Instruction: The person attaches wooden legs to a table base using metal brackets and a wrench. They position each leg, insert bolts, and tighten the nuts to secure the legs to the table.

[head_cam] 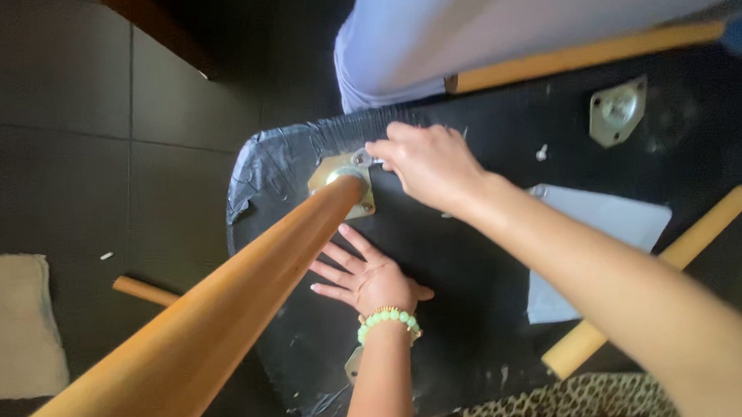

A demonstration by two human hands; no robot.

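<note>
A long wooden leg (224, 309) stands up toward the camera from a metal mounting plate (344, 180) on the black underside of a seat (461, 314). My left hand (366, 276), with a green bead bracelet at the wrist, lies flat and open on the black fabric just below the plate. My right hand (428, 163) is at the plate's upper right corner, fingers pinched on a small metal piece (362, 158), a screw or washer.
A second metal plate (615, 111) sits at the far right. Another wooden leg (654, 282) lies across a white paper sheet (609, 230). A third leg (583, 53) lies near a white cloth (463, 26). One more leg (142, 290) and a beige mat (9, 325) lie on the dark tile floor.
</note>
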